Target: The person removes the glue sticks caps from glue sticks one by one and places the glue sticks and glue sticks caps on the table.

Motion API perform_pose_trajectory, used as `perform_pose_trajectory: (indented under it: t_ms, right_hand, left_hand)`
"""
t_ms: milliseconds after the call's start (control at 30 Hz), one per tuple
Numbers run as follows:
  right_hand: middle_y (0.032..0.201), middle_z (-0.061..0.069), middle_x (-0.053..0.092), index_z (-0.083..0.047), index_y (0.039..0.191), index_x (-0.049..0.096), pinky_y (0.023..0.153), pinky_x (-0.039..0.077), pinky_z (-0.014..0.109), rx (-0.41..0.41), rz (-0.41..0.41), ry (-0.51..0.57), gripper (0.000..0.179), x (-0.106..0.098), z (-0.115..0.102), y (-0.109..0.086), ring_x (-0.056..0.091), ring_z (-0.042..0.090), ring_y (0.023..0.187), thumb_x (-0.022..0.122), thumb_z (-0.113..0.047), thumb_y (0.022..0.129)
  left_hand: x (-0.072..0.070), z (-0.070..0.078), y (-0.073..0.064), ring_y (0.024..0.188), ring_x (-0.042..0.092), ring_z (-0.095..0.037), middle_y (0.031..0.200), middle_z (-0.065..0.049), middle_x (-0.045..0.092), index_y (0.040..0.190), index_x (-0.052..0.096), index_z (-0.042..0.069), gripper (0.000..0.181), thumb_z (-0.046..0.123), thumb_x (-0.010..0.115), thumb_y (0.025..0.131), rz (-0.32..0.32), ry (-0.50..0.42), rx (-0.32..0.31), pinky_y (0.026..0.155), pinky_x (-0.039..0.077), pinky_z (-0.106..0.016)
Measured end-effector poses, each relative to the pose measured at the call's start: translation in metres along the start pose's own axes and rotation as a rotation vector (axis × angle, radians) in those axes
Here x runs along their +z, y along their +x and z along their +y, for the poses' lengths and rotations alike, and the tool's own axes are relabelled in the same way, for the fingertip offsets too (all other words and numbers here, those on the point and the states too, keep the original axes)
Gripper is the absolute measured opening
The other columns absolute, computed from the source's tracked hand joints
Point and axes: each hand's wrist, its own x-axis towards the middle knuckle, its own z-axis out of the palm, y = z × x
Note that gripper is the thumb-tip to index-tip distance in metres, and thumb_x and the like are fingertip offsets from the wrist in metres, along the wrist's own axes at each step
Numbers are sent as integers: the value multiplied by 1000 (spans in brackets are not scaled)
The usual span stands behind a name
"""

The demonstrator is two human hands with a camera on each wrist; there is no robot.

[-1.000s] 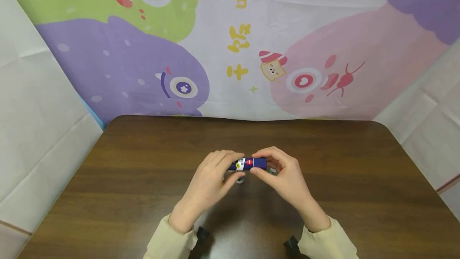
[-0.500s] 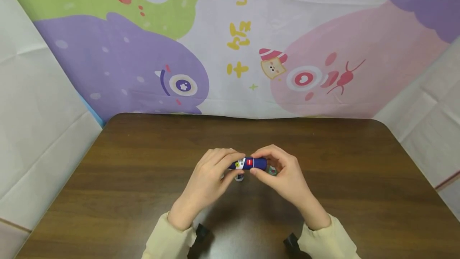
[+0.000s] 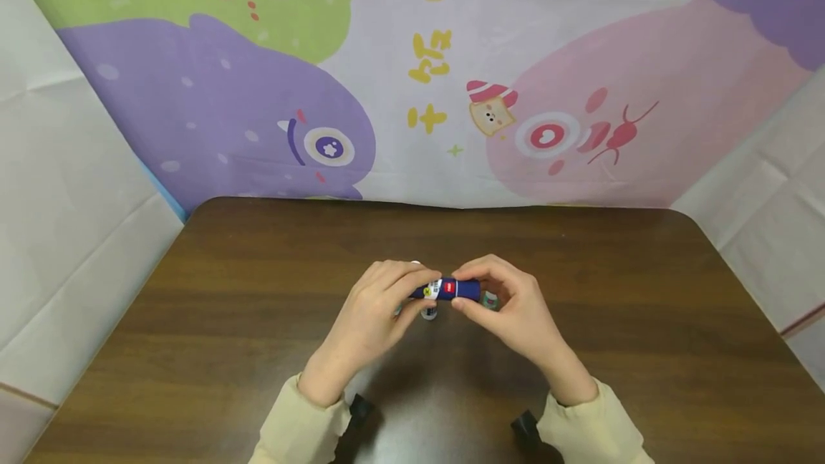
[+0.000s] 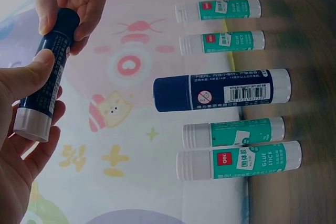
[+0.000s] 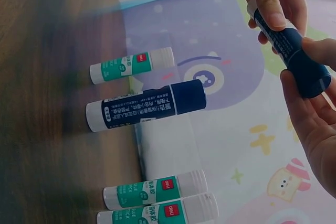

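Observation:
A dark blue glue stick is held level between both hands above the table. Its white-based body is gripped by my left hand, the thumb lying along the label. The fingers and thumb of my right hand pinch the blue cap, which sits on the body. Behind the hands, a second blue glue stick stands upright with its cap on, as the left wrist view shows. Several green glue sticks with clear caps stand in the same row. In the head view the hands mostly hide that row.
The brown wooden table runs back to a cartoon-printed cloth. Pale cloth panels hang on both sides. Black straps show at the cuffs of the cream sleeves.
The head view has tipped down slightly, so the table edge and hands appear a little higher. Both hands keep their grip on the blue glue stick, whose cap stays on.

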Motion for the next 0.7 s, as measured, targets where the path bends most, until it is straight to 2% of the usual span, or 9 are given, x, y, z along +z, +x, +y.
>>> perform_pose_trajectory:
  t_ms: [200,433,700]
  right_hand:
    - [98,9,62,-4,95,63,78,52,31,-7,-6,5,26,-1,-1,1,61,16,90,72,3,71]
    - [98,10,64,-6,92,63,79,52,31,-7,-16,-14,24,-2,-2,1,62,15,92,73,2,71]
    - [98,9,65,-7,91,64,78,52,31,2,-25,-5,24,-2,-2,-1,62,16,91,73,2,71]
  left_hand:
    - [-2,0,3,99,57,-15,99,0,62,105,64,10,29,22,69,79,-5,-1,12,86,43,-27]
    - [-5,0,4,98,58,-14,98,1,63,105,64,10,28,30,59,86,-19,-2,16,90,42,-26]
    - [-8,1,4,95,58,-13,98,2,62,105,64,11,30,20,71,77,-52,4,26,86,43,-26]
